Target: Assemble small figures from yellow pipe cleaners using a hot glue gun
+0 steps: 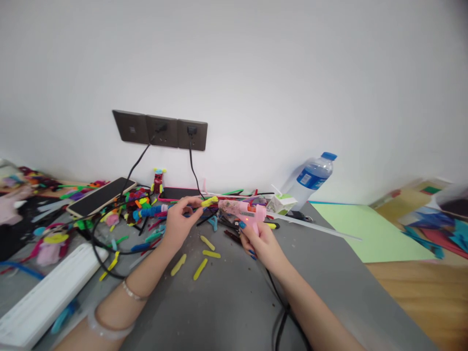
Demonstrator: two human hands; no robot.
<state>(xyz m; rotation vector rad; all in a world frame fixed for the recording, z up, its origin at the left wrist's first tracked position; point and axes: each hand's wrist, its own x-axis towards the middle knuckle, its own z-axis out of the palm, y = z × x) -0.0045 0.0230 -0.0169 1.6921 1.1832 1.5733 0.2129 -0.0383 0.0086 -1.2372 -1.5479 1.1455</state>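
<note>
Head view, single frame. Grey worktop (pixel 234 302) against a white wall.

Right hand (pixel 261 243): fingers curled closed around the grip of a pink glue gun (pixel 243 210), held just above the worktop near its back edge, nozzle pointing left. Its black cord (pixel 280 312) runs back along the right forearm toward the front edge.

Left hand (pixel 181 222): thumb and fingertips pinched on a short yellow piece (pixel 209 201), other fingers loosely bent. The piece sits right at the gun's nozzle; whether the two touch cannot be told.

On the worktop between the two forearms: four more yellow pieces (pixel 200 268), lying loose, near each other but apart.

Back edge, behind the hands: a small green and white carton (pixel 281 203) with a straw, and a plastic water bottle (pixel 310 179) with a blue cap leaning toward the wall. A phone (pixel 100 196) lies at the back left, with a heap of coloured scraps (pixel 141 207) just beside it. A white power strip (pixel 47 295) lies along the left edge. Wall sockets (pixel 161 130) above, two black cables plugged in.

Right side: a green paper sheet (pixel 369 234) on the worktop's far right part, with blue and red paper cut-offs (pixel 435 236) beyond it.
</note>
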